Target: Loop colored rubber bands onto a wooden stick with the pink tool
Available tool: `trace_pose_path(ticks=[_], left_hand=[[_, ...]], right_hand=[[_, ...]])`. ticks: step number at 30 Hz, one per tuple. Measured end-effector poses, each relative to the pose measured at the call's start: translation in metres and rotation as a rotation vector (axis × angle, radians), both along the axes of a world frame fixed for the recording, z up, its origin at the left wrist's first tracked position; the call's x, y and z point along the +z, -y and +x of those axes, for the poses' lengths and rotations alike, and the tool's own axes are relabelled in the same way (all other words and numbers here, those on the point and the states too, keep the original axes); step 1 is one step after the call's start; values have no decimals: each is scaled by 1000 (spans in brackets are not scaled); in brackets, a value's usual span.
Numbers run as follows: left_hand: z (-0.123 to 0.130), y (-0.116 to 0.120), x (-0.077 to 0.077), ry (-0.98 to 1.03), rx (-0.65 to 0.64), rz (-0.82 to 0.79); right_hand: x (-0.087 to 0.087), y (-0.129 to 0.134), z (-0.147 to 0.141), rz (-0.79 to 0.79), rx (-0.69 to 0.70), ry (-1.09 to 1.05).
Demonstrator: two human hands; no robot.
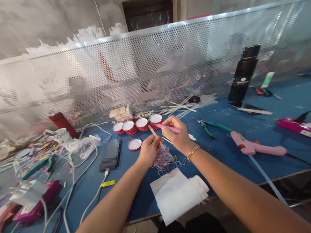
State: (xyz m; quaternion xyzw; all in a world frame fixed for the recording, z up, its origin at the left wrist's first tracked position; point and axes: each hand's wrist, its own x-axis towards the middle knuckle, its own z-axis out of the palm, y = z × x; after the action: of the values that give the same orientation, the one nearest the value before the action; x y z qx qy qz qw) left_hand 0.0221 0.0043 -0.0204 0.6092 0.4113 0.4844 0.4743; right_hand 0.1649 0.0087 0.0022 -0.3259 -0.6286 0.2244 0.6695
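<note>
My left hand (149, 150) pinches a thin flat wooden stick (152, 131) that slants up and away. In my right hand (178, 136) is a pink pen (175, 129), its tip close to the upper part of the stick; I cannot tell whether they touch. Under both hands lies a heap of small coloured rubber bands (163, 160). Just beyond stand short stacks of red-rimmed round lids with white insides (128, 126). A single such lid (134, 145) lies left of my left hand. Nearer my body, a white cloth or paper (179, 193) hangs slightly over the table edge.
To the right lie green-handled pliers (215, 126), a pink glue gun (253, 145) and a black bottle (243, 75). A phone (111, 155), white cables and tangled scraps cover the left side. A perforated metal panel (150, 65) closes off the back of the blue table.
</note>
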Motion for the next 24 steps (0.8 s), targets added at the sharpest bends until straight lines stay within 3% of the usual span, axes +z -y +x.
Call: trace_pose_path(ticks=[14, 24], left_hand=[[-11, -8, -14, -389, -64, 35], [-15, -16, -20, -303, -111, -57]], right_hand=[[2, 4, 3, 35, -167, 179], [0, 5, 4, 32, -186, 267]])
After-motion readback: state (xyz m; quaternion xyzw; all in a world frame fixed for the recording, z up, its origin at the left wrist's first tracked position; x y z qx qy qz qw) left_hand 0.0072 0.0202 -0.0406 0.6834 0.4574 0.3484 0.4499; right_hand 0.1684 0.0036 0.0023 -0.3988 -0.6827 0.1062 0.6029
